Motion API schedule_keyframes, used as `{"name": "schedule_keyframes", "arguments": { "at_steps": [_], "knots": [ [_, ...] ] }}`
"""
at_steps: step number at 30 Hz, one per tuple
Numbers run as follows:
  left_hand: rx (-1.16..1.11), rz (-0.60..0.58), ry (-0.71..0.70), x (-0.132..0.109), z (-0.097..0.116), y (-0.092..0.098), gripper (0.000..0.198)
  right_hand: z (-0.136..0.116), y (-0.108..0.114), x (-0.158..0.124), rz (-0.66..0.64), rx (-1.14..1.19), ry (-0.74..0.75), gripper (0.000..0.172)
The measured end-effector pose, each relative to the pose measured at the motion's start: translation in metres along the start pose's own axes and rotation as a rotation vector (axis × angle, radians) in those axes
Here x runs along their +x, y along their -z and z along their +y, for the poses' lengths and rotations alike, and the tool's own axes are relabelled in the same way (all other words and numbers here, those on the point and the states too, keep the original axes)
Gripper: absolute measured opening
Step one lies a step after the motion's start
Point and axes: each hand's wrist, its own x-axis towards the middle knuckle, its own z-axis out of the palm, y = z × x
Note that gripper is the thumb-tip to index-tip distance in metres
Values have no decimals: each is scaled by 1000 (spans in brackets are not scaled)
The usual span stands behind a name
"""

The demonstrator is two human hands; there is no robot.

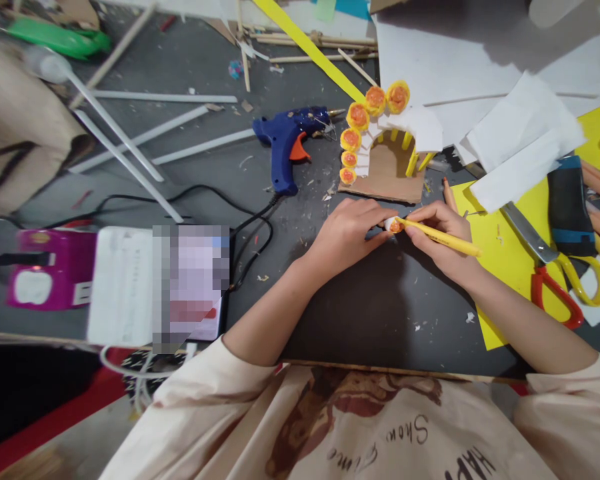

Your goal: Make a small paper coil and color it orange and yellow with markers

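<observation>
Both hands meet on the dark table: left hand pinches a small paper rose, right hand grips a yellow marker touching it, near a cardboard arch

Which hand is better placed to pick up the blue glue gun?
Left. The left hand lies nearer the glue gun and only steadies the small roll, while the right hand holds the yellow strip.
</observation>
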Motion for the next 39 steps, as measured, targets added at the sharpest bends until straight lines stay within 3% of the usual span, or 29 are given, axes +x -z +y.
{"name": "schedule_keyframes", "arguments": {
  "at_steps": [9,17,39],
  "knots": [
    [10,5,6,0,1,0,20,0,-1,0,37,-19,16,13],
    [15,20,-10,0,0,0,20,2,0,-3,-27,26,-25,17],
    [-4,-10,23,-1,-1,-1,24,1,-1,-1,-11,30,-29,17]
  ]
}}
